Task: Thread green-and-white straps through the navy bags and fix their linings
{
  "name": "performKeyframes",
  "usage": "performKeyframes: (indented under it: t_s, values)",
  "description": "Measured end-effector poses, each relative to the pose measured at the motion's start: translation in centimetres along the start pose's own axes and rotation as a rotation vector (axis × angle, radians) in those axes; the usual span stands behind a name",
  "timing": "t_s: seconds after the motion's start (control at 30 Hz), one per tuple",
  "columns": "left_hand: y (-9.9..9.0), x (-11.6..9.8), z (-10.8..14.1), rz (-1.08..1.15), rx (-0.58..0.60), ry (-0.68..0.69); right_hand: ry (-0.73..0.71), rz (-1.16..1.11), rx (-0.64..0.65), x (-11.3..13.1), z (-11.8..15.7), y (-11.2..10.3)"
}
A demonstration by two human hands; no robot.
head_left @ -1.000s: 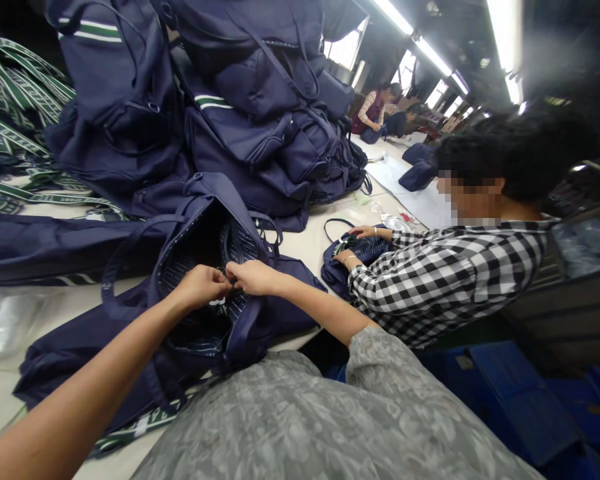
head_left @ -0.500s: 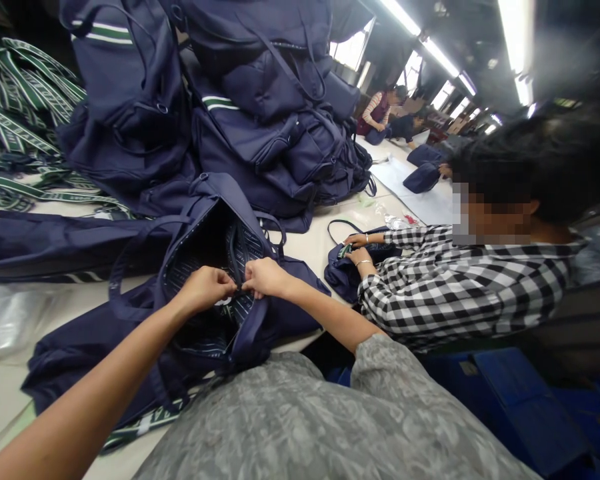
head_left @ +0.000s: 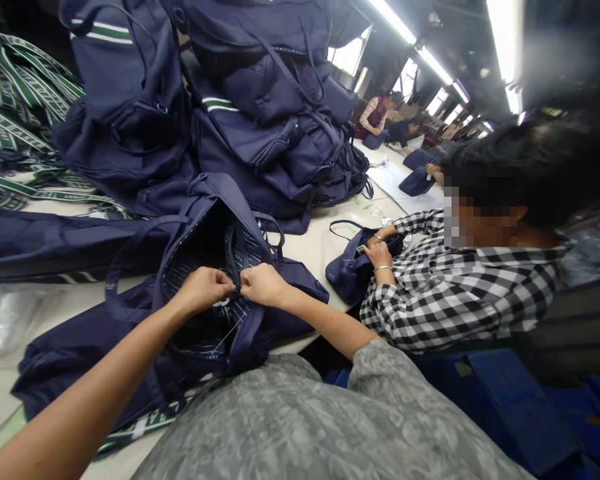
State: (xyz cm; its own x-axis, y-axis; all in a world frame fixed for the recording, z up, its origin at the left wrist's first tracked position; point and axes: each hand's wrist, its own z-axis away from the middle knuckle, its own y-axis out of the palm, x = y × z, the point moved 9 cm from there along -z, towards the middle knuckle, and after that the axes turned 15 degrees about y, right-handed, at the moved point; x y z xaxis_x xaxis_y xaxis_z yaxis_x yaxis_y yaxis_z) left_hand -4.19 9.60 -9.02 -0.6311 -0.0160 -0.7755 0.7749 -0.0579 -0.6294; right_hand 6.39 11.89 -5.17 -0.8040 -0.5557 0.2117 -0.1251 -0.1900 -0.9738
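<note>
On my feed, the open navy bag (head_left: 243, 207) lies at the tabletop's (head_left: 304, 250) near edge, right up against the wearer's gray shirt (head_left: 260, 413). I have the left hand (head_left: 207, 288) and right hand (head_left: 263, 285) meeting just inside its opening, each grip pinched on a dark strip (head_left: 235, 263) that runs beside the printed lining (head_left: 250, 248). With the 2 hands so near each other, I can't tell exactly what part sits between them. A small white piece (head_left: 223, 302) shows just below the left hand.

I judge this to be fine 2-handed work on the strip, mid-step. The next move seems to call for 1 pinch steady while the other works, with the bag's mouth wide.

Farther from the near edge rises a heap of navy bags (head_left: 275, 133); green straps (head_left: 17, 100) sprawl to its left. Rightward along that edge, a co-worker (head_left: 470, 280) handles a smaller bag (head_left: 345, 270).
</note>
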Motion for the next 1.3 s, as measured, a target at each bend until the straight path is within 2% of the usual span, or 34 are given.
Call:
performKeyframes:
  t_s: [0.13,0.3,0.6,0.83,1.03,1.2,1.3]
  values:
    - [0.0,0.4,0.0,0.022,-0.001,0.001,0.013,0.054,-0.006,0.6,0.4,0.8]
    - [0.1,0.2,0.0,0.009,-0.002,0.013,0.045,0.061,-0.064,0.3,0.8,0.6]
    - [0.1,0.2,0.0,0.019,-0.005,0.019,-0.038,0.131,-0.041,1.1,0.6,1.5]
    - [1.5,0.8,-0.2,0.226,0.037,0.016,-0.049,0.060,-0.042,0.7,0.8,1.4]
    - [2.5,1.3,-0.6,0.351,0.041,-0.048,-0.112,0.109,0.080,0.8,-0.4,2.5]
    - [2.8,1.0,-1.4,0.436,-0.013,-0.113,-0.157,-0.017,0.084,0.5,-0.9,1.5]
    - [2.8,0.3,-1.9,0.460,-0.034,-0.117,-0.130,-0.042,0.078,-0.2,-0.8,0.9]
